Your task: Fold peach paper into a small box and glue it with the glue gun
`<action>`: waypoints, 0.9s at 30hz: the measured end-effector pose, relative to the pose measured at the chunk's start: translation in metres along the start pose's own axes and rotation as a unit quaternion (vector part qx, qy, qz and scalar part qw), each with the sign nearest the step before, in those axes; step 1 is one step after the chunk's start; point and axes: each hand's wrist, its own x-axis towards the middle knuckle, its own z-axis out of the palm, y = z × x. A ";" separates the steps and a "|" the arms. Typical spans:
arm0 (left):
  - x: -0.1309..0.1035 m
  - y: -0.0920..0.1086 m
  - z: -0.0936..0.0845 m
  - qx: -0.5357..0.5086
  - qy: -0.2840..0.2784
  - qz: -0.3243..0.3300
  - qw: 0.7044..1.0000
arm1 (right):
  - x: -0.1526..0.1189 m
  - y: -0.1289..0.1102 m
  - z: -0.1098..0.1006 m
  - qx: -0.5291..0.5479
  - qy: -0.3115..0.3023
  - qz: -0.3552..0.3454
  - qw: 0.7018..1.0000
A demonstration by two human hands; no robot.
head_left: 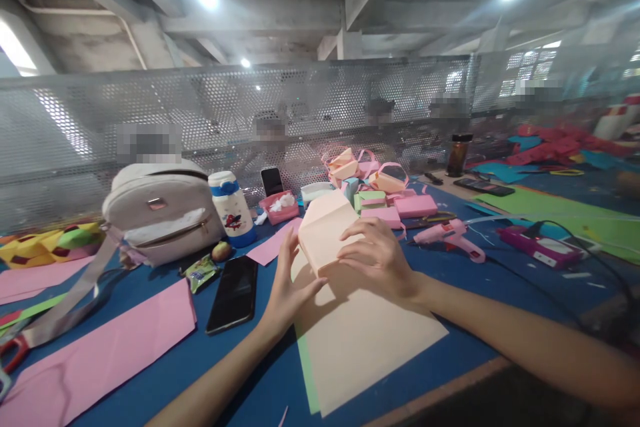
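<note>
A folded peach paper piece [327, 230], box-like with a raised flap, is held up between my two hands. My left hand [290, 283] grips its left and lower edge, thumb along the bottom. From the right, my right hand [380, 253] curls its fingers over the front face. Beneath lies a flat peach sheet [375, 347] with a green sheet [306, 367] peeking out under its left edge. Behind the folded piece sit small pink and green paper boxes [373, 200]. A pink glue gun [450, 239] lies to the right of my right hand.
On the left are a black phone [233, 293], pink sheets [120, 340], a white backpack [160, 213], a bottle [233, 207] and scissors [15, 353]. A purple power strip [540, 247] with cables lies right. A perforated metal partition [300, 100] stands behind the table.
</note>
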 end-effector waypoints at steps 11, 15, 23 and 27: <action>-0.002 0.001 0.000 0.024 -0.007 -0.012 1.000 | -0.002 -0.002 0.002 -0.010 0.005 -0.037 0.999; -0.003 0.001 0.000 0.036 -0.011 -0.018 0.999 | -0.002 -0.004 0.001 -0.015 0.009 -0.053 0.998; -0.002 0.004 0.001 0.051 -0.012 -0.023 0.998 | -0.001 -0.005 0.002 -0.015 0.009 -0.064 0.998; -0.003 0.004 0.001 0.070 -0.022 -0.022 0.997 | -0.001 -0.006 0.003 -0.006 0.015 -0.071 0.997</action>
